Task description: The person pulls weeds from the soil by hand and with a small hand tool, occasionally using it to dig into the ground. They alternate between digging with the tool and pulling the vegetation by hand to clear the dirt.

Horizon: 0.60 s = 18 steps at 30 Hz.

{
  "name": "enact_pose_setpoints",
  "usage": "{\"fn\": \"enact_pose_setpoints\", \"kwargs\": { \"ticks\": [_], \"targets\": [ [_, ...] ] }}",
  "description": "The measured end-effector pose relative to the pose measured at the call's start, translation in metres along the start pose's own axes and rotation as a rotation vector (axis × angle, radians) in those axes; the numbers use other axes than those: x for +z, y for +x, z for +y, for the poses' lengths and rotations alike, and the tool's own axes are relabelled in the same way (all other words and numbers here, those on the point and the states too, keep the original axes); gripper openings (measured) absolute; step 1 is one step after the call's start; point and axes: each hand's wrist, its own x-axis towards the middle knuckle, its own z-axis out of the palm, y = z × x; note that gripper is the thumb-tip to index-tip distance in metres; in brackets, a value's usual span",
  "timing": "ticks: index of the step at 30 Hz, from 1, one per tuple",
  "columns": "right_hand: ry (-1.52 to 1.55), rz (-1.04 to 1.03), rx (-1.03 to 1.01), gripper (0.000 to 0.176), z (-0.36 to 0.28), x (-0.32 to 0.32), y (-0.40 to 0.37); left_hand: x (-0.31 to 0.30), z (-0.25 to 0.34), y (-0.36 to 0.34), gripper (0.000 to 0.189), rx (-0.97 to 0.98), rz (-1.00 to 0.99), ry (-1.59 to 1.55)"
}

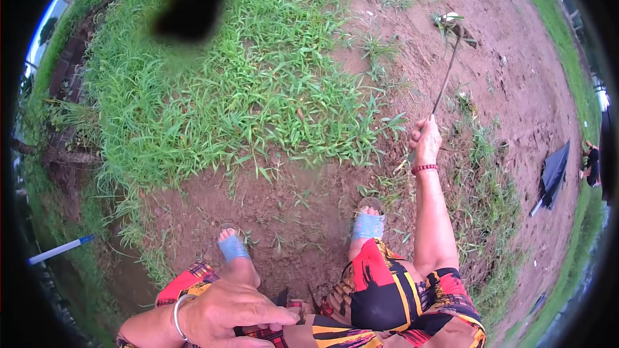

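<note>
My right hand, with a red beaded bracelet at the wrist, is stretched forward and closed around the handle of a thin-handled hoe. The hoe's far end rests over bare soil, where a muddy clump with bits of weed hides most of its head. My left hand, below a silver bangle, lies over my lap with the fingers extended and nothing visible in it. Patterned red, black and yellow cloth covers my legs. I am squatting, blue sandals on the mud.
Dense green grass grows ahead and to the left. Brown soil with pulled weeds stretches right. A dark umbrella lies at far right, close to another person. Watery mud lies at left.
</note>
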Motion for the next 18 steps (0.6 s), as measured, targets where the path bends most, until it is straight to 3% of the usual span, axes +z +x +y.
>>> {"fn": "enact_pose_setpoints", "kwargs": {
  "ticks": [2, 4, 5, 6, 7, 8, 11, 18],
  "targets": [
    [0.092, 0.093, -0.111, 0.037, -0.003, 0.007, 0.019, -0.003, 0.002, 0.001, 0.036, -0.008, 0.018, -0.015],
    [-0.128, 0.128, -0.04, 0.039, 0.027, -0.002, 0.033, -0.005, 0.004, 0.002, 0.036, -0.015, -0.031, 0.019],
    [-0.482, 0.047, -0.022, 0.041, 0.06, -0.018, 0.034, -0.004, 0.005, 0.001, 0.036, -0.008, -0.033, 0.013],
    [-0.458, -0.09, 0.529, 0.045, 0.068, -0.025, 0.01, -0.002, 0.007, 0.001, 0.036, 0.016, -0.031, 0.029],
    [-0.607, -0.094, 0.302, 0.047, 0.102, -0.037, 0.007, -0.002, 0.008, 0.001, 0.036, 0.04, -0.024, 0.048],
    [-0.399, -0.121, 0.558, 0.048, 0.069, -0.022, -0.006, 0.0, 0.007, 0.001, 0.036, 0.052, -0.006, 0.053],
    [-0.414, -0.135, 0.487, 0.046, 0.046, -0.022, -0.008, 0.001, 0.008, -0.003, 0.036, -0.027, 0.012, 0.071],
    [-0.393, -0.091, 0.468, 0.043, 0.047, -0.021, -0.061, -0.002, 0.007, -0.011, 0.036, 0.0, 0.025, 0.068]
  ]
}}
